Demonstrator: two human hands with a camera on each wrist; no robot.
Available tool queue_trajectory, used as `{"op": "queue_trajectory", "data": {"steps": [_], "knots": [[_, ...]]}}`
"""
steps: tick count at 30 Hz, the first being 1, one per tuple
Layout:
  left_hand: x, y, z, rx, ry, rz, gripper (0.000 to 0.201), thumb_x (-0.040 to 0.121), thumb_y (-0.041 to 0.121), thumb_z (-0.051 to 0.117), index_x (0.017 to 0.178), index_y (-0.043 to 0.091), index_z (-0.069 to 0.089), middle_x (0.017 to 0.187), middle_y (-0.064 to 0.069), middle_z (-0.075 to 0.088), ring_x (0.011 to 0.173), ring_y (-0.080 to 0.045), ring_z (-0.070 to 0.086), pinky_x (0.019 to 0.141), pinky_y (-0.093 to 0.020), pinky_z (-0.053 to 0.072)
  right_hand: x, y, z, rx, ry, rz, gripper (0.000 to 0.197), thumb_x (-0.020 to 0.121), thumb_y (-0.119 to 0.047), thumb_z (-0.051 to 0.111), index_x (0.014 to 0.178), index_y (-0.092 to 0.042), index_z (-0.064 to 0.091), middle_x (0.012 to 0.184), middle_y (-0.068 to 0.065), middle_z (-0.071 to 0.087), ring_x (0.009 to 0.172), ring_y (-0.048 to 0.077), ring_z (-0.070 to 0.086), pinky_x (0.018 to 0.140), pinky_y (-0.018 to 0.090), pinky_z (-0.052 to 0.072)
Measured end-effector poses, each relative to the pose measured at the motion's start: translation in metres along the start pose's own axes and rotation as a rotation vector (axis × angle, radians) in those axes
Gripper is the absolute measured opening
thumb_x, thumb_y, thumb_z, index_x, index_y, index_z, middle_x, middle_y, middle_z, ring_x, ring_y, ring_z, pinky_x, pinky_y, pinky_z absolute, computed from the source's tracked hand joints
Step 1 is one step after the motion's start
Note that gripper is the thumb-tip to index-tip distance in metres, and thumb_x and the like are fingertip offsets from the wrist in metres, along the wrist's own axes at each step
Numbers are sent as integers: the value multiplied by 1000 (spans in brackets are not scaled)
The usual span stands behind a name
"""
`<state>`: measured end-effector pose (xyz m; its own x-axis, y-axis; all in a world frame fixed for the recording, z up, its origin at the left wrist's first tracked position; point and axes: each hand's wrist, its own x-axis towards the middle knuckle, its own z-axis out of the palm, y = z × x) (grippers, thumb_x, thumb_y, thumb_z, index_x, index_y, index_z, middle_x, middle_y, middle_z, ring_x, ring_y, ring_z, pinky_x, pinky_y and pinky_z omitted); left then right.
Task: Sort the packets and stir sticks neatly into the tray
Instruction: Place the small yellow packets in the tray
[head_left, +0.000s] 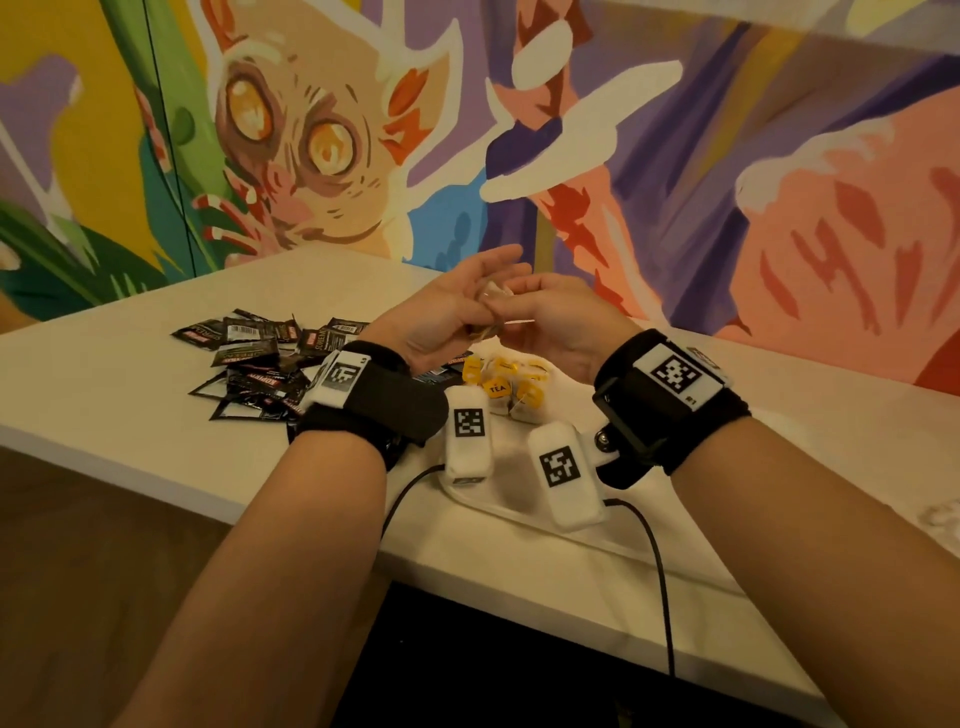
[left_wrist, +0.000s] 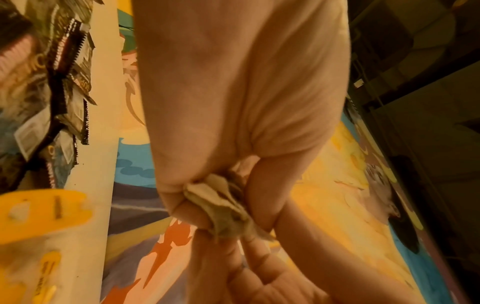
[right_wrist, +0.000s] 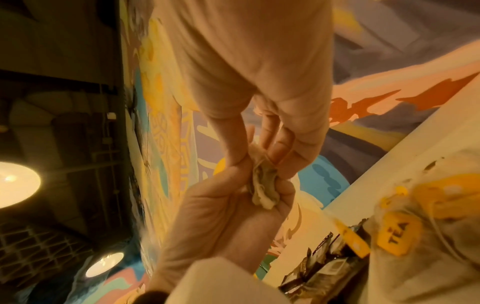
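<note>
Both hands are raised above the white table (head_left: 130, 395) and meet over its middle. Together they pinch a small crumpled bundle of pale tea bags (head_left: 491, 299). My left hand (head_left: 475, 296) grips the tea bags (left_wrist: 223, 207) from the left. From the right, my right hand (head_left: 524, 306) pinches the same tea bags (right_wrist: 263, 185) between thumb and fingers. A thin pale strand (head_left: 514, 323) sticks out below the hands. More tea bags with yellow tags (head_left: 506, 387) lie on the table under the hands. A pile of black packets (head_left: 260, 364) lies to the left.
A painted mural wall (head_left: 675, 182) rises right behind the table. A clear plastic edge (head_left: 478, 501) shows near the table's front edge, partly hidden by the wrist cameras. A black cable (head_left: 660, 571) hangs over the front edge.
</note>
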<state>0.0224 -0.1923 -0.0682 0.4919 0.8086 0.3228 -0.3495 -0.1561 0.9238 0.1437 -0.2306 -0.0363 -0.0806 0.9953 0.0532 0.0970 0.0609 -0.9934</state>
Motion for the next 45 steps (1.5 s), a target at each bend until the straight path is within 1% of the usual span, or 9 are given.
{"op": "queue_trajectory", "data": {"steps": [5,8,13,18,27,33,36,41,45], "knots": [[-1,-2,-1,-85,22,-56,53,89,-16,37,133,13,42,118,-9,55,95,-17,56,75,-23,49,0,-2,-4,80,44,-23,11,89,5,55,90,-6,54,91,14,60,78,22,59,70,32,53],[-1,-4,-1,-74,29,-79,50,91,-13,39,134,11,42,108,-7,57,82,-14,54,63,-21,48,2,0,-9,-40,126,-12,14,89,4,55,95,-8,57,96,15,61,76,23,59,66,31,52],[0,-5,-5,-30,55,-106,42,94,-6,43,129,15,48,90,-5,59,66,-9,54,63,-22,46,8,0,-23,-32,299,-87,20,86,7,53,84,-12,55,82,10,61,59,18,59,51,25,50],[2,-4,-9,-29,139,-119,35,95,-6,39,113,18,58,82,-2,60,65,-11,47,61,-22,42,12,0,-38,16,396,-169,28,87,9,48,86,-19,54,105,14,57,67,18,57,49,21,51],[2,-3,-1,120,224,28,17,91,6,57,103,17,63,73,4,49,52,-5,40,46,-16,32,10,-8,-40,-94,283,-135,25,88,3,47,94,-9,69,79,2,58,68,11,47,57,23,37],[1,-5,1,379,289,124,32,75,8,76,97,30,64,98,15,62,65,-5,50,64,-22,45,9,-13,-28,-64,191,-66,24,86,-16,57,102,-3,69,74,-4,62,77,12,43,62,25,32],[3,-5,2,394,353,142,18,80,14,73,91,25,64,87,7,61,62,-6,49,57,-16,44,11,-15,-23,-96,158,-60,15,86,-19,56,93,-11,67,72,-6,61,81,13,42,65,27,31],[8,-4,-3,237,476,121,9,91,16,61,83,13,63,57,1,47,43,-4,36,43,-14,33,17,-13,-19,-143,150,-74,26,94,-33,50,108,-14,60,84,-4,59,77,11,41,64,26,34],[8,-3,-4,136,467,118,12,93,16,57,85,10,63,56,-1,46,47,-8,36,42,-16,31,18,-3,-20,-173,27,-24,49,92,-38,54,134,-14,43,118,3,57,107,17,48,85,34,39]]}}
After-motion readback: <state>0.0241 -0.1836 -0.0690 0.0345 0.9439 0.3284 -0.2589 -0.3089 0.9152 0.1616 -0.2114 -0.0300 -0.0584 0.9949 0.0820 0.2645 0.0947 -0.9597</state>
